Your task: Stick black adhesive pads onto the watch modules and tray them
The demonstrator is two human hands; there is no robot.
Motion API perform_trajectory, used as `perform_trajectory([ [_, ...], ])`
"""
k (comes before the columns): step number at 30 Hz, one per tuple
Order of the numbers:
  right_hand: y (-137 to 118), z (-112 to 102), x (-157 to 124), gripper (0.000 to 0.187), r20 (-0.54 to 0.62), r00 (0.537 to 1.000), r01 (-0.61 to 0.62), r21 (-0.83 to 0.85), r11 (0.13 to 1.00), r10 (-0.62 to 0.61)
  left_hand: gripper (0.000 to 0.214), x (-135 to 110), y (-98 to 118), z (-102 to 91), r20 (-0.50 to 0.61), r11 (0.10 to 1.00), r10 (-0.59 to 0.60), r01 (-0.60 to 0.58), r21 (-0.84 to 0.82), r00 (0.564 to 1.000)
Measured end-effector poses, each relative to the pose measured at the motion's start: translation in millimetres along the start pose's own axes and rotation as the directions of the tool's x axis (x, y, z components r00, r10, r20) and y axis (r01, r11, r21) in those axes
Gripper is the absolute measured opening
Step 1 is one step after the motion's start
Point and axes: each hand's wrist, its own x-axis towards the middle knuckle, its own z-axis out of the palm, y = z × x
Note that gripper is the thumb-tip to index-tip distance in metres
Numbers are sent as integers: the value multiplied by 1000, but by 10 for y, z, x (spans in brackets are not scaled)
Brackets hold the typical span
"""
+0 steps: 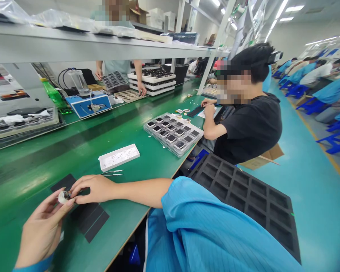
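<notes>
My left hand holds a small round white part with a dark centre between thumb and fingers, just above the green bench. My right hand reaches across and pinches at the same small part with its fingertips. Both hands hover over black foam strips lying on the bench. Metal tweezers lie just beyond my right hand, and a flat white tray with tiny parts sits past them.
A clear tray of dark square parts lies to the right, beside a seated person in a black shirt. An empty black compartment tray rests near my right elbow. A blue machine and stacked trays stand farther back, where another person stands.
</notes>
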Motion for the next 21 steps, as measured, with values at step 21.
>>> perform_trajectory([
  [21, 41, 19, 0, 7, 41, 997, -61, 9, 998, 61, 75, 73, -125, -48, -12, 998, 49, -49, 31, 999],
])
